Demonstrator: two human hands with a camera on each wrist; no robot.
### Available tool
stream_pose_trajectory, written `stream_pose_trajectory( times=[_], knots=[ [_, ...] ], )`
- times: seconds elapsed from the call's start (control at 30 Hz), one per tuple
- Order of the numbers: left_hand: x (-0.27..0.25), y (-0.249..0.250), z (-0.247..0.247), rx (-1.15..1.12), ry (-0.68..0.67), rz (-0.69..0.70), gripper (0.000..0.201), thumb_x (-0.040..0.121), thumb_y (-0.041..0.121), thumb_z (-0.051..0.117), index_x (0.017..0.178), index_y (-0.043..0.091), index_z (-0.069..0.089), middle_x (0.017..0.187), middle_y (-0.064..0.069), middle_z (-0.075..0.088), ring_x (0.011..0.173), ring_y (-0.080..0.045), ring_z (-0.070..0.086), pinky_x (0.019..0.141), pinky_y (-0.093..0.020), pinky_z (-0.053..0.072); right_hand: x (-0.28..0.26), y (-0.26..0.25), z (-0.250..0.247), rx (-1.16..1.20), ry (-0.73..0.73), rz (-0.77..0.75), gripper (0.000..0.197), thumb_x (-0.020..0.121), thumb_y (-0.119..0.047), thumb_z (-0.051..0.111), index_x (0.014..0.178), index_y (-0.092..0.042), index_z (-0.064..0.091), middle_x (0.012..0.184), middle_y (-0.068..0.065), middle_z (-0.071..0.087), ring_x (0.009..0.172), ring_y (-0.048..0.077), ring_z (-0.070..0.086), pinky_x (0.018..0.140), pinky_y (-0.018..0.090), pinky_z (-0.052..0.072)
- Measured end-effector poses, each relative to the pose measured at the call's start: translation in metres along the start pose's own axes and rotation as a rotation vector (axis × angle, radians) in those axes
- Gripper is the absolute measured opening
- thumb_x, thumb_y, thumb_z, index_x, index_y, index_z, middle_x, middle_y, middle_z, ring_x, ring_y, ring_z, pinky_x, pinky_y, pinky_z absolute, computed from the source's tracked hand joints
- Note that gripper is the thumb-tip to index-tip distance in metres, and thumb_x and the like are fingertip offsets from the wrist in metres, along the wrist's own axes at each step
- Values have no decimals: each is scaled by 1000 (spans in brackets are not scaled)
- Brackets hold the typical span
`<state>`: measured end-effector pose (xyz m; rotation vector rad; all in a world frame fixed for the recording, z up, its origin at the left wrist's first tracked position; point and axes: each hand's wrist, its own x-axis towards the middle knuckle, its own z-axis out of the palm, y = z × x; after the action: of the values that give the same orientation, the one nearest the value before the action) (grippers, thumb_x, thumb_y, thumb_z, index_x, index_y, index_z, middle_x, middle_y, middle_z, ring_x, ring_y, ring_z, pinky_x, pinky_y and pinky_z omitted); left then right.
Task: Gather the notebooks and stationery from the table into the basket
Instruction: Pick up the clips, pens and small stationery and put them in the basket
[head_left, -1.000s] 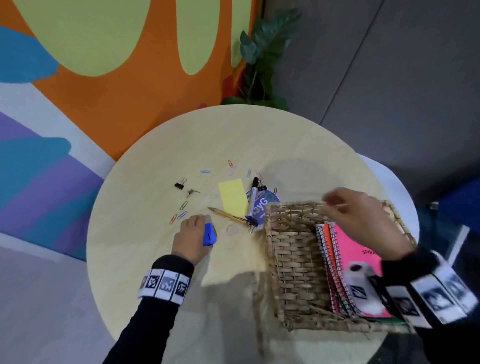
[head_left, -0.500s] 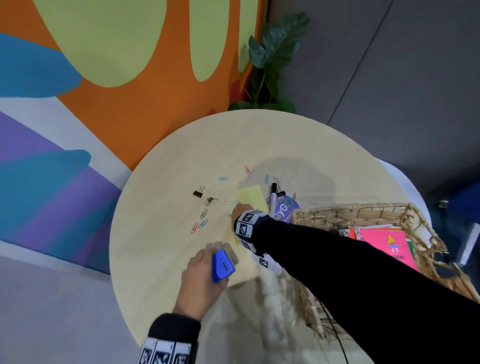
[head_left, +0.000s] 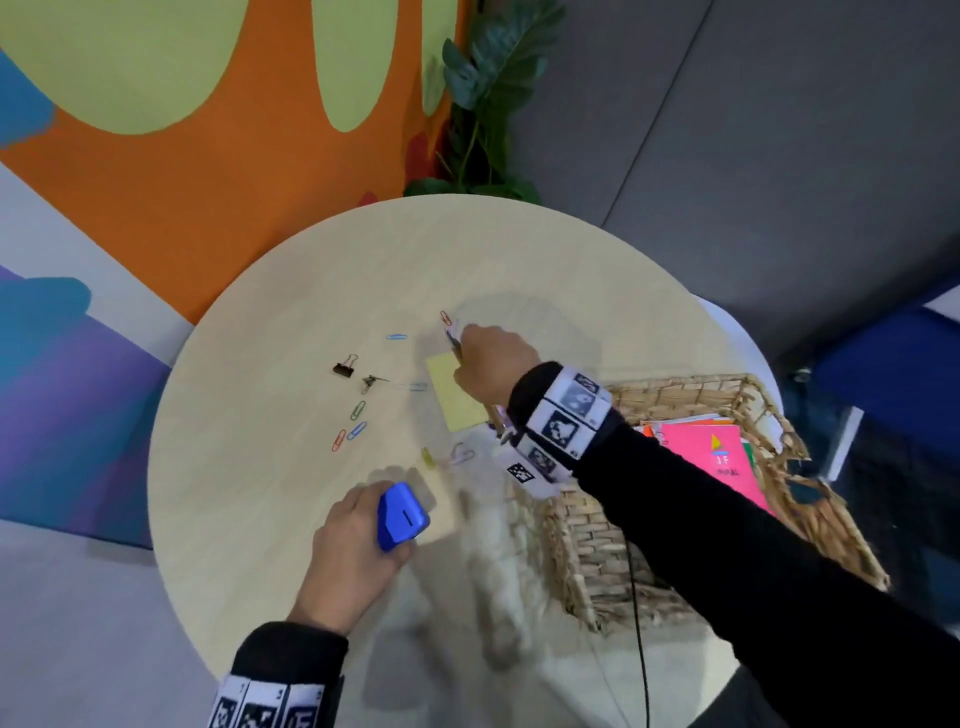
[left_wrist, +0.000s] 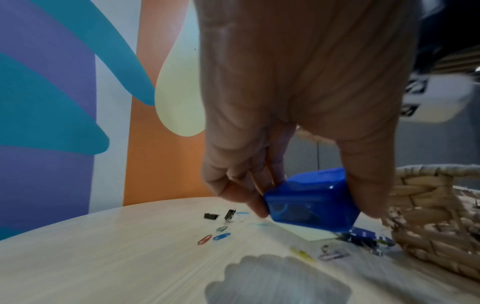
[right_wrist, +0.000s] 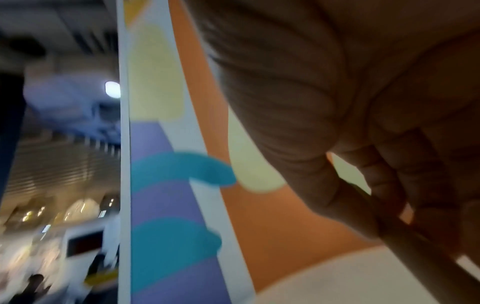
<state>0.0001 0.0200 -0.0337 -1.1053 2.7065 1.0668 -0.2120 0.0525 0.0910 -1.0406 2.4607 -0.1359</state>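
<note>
My left hand (head_left: 400, 512) (left_wrist: 315, 214) grips a blue pencil sharpener (head_left: 402, 519) (left_wrist: 309, 197) just above the round table's near side, left of the basket. My right hand (head_left: 462, 348) (right_wrist: 384, 205) reaches across to the table's middle, over the yellow sticky pad (head_left: 457, 410), fingers curled round a pencil (right_wrist: 405, 236); its tip (head_left: 453, 340) pokes out beyond the knuckles. The wicker basket (head_left: 675, 387) (left_wrist: 428, 205) stands at the right with a pink notebook (head_left: 711, 452) and others inside. What lies under my right hand is hidden.
Loose on the wooden table (head_left: 291, 519) are coloured paper clips (head_left: 357, 430) (left_wrist: 221, 236), two black binder clips (head_left: 344, 368) (left_wrist: 210, 216) and a blue printed item (left_wrist: 363, 235) by the basket. A potted plant (head_left: 488, 93) stands behind the table against the painted wall.
My right hand left the basket, crossed over to the table's middle and closed on the pencil. My left hand lifted the sharpener off the table and drew it nearer to me.
</note>
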Motion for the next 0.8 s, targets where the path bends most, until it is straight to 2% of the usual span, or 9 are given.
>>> stream_pose_trajectory(
  times=[0.03, 0.1, 0.13, 0.2, 0.3, 0.4, 0.53, 0.67, 0.8],
  knots=[
    [3, 7, -1, -14, -2, 8, 56, 68, 24, 74, 121, 17, 57, 113, -4, 63, 101, -27, 59, 84, -35, 50, -12, 16, -10, 14, 41, 3, 4, 89, -11, 47, 92, -10, 49, 97, 12, 56, 95, 31, 57, 72, 33, 41],
    [9, 23, -3, -42, -10, 33, 58, 69, 22, 75, 123, 17, 55, 116, -4, 61, 105, -26, 58, 87, -34, 48, -35, 54, -19, 0, 56, 63, 13, 89, -16, 49, 78, -11, 43, 91, 13, 57, 84, 29, 53, 68, 30, 35],
    [12, 33, -4, -53, -12, 53, 58, 70, 21, 76, 124, 17, 55, 117, -3, 61, 107, -26, 57, 88, -33, 46, -46, 75, -18, -10, 28, 113, 13, 89, -17, 49, 79, -10, 47, 94, 16, 61, 82, 29, 54, 67, 29, 35],
    [16, 52, -7, -69, -2, 113, 57, 70, 20, 76, 123, 18, 56, 117, -3, 61, 107, -26, 57, 89, -33, 45, -61, 108, -6, -74, -17, 192, 16, 90, -16, 50, 92, -4, 60, 104, 19, 66, 85, 31, 58, 69, 32, 42],
    [19, 79, -12, -77, 15, 217, 56, 70, 23, 75, 122, 22, 56, 116, 0, 60, 107, -23, 57, 89, -33, 45, -58, 143, 33, -94, -140, 293, 29, 88, -8, 48, 114, 2, 58, 119, 23, 63, 108, 34, 61, 85, 35, 49],
    [18, 108, -18, -46, 0, 282, 57, 71, 32, 72, 124, 24, 53, 117, 4, 58, 107, -19, 56, 91, -31, 45, -45, 154, 61, -134, -230, 320, 29, 91, -4, 46, 115, 4, 59, 121, 21, 64, 111, 33, 62, 87, 35, 51],
    [18, 143, -25, 8, -74, 364, 64, 64, 54, 54, 122, 28, 51, 113, 7, 58, 104, -16, 55, 91, -37, 47, -30, 159, 79, -170, -295, 334, 32, 93, -5, 48, 121, 4, 60, 128, 19, 61, 119, 31, 60, 96, 36, 48],
    [23, 169, -21, 121, -131, 410, 58, 72, 41, 65, 126, 25, 49, 112, 2, 57, 104, -20, 54, 88, -40, 48, -23, 167, 87, -160, -267, 335, 33, 92, -8, 49, 122, 3, 59, 130, 18, 60, 122, 31, 58, 98, 36, 47],
    [38, 192, 0, 302, -202, 414, 68, 75, 33, 63, 137, 21, 39, 126, -4, 55, 116, -27, 53, 91, -43, 48, -32, 170, 76, -133, -223, 271, 32, 93, -11, 50, 122, 1, 58, 128, 18, 61, 120, 31, 57, 97, 36, 46]
  ],
)
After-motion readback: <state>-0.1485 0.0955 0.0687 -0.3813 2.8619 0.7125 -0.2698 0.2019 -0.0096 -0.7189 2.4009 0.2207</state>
